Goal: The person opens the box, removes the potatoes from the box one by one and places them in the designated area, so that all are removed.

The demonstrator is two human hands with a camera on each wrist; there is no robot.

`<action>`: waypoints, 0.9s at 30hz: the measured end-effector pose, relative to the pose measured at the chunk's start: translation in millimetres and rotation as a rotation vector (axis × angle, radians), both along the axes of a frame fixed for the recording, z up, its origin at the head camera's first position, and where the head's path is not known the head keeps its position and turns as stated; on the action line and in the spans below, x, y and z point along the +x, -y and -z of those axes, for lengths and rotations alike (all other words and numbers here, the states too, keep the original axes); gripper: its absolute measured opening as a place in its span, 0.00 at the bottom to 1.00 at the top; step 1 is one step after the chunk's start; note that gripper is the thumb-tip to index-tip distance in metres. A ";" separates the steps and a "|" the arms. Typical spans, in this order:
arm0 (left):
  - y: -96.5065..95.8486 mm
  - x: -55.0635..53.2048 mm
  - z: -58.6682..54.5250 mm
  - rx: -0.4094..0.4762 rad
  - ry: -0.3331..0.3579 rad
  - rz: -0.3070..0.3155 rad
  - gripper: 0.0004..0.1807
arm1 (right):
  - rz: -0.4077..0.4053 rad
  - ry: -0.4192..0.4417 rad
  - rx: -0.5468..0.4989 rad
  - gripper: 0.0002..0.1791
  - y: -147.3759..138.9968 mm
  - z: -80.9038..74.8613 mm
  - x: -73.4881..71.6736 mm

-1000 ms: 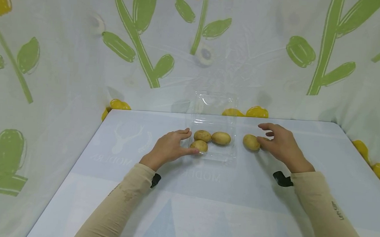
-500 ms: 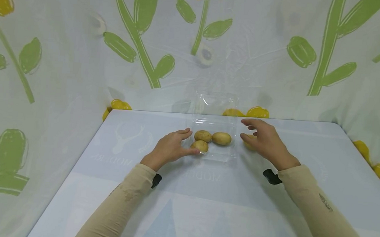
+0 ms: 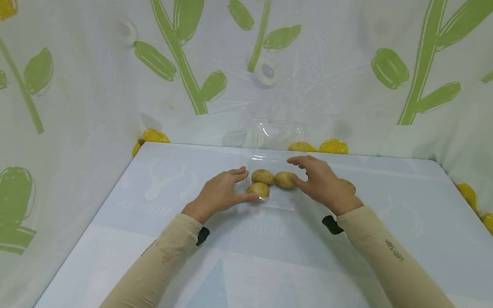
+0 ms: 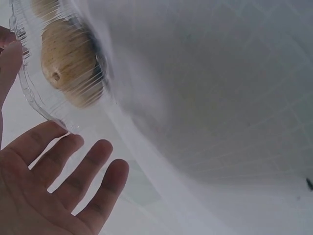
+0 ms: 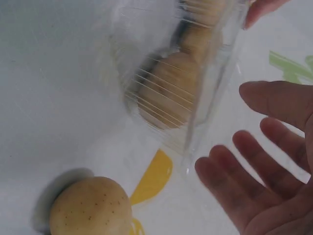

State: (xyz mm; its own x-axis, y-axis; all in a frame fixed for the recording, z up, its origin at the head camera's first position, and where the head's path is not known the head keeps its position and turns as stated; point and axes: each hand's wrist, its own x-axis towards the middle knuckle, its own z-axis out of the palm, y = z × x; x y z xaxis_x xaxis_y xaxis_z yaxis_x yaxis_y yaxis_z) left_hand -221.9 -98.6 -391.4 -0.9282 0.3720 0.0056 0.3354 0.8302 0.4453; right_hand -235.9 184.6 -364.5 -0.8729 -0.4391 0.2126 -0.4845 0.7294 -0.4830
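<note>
Plastic box [image 3: 278,204], clear and hinged, sits at the centre of the frame on the pale table [image 3: 246,290], its lid [image 3: 279,138] raised behind it. Judging by its thin, ribbed walls, it should be light and springy, slick to the skin, easy to dent or nudge sideways; low on two opposite walls, near the rim corners, looks the safest hold. Inside lie three potatoes: one at the back left [image 3: 263,176], one at the front left [image 3: 258,190], one at the right [image 3: 284,180]. These should be firm, smooth and far heavier than the box, likely to roll if it tips, and best cupped round the middle.

Just left of centre, the left hand [image 3: 218,192] rests spread at the box's left end, thumb at the front edge and index fingertip at the rim, other fingers loose. Right of centre, the right hand [image 3: 318,183] is relaxed and holds nothing, fingertips just beside the box's right end. Beyond it, a loose potato [image 3: 348,186] shows partly past the wrist.

Compared with a second ago, the right hand has travelled leftward, uncovering that potato and hiding another seen nearer the box. Left hand, box and the three potatoes inside look unchanged. Behind everything hangs the flowered curtain [image 3: 326,93].
</note>
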 end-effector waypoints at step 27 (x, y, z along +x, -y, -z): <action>-0.8 -0.5 -1.6 -0.005 0.000 -0.005 0.50 | -0.155 0.077 0.289 0.29 28.7 22.5 -15.2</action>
State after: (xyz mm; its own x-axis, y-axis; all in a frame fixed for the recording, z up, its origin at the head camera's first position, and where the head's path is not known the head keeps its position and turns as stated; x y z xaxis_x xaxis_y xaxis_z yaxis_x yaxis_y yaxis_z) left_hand -222.5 -97.9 -389.8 -0.9299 0.3678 0.0040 0.3318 0.8341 0.4406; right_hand -251.1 155.8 -386.9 -0.7999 -0.6001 -0.0036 -0.5704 0.7621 -0.3065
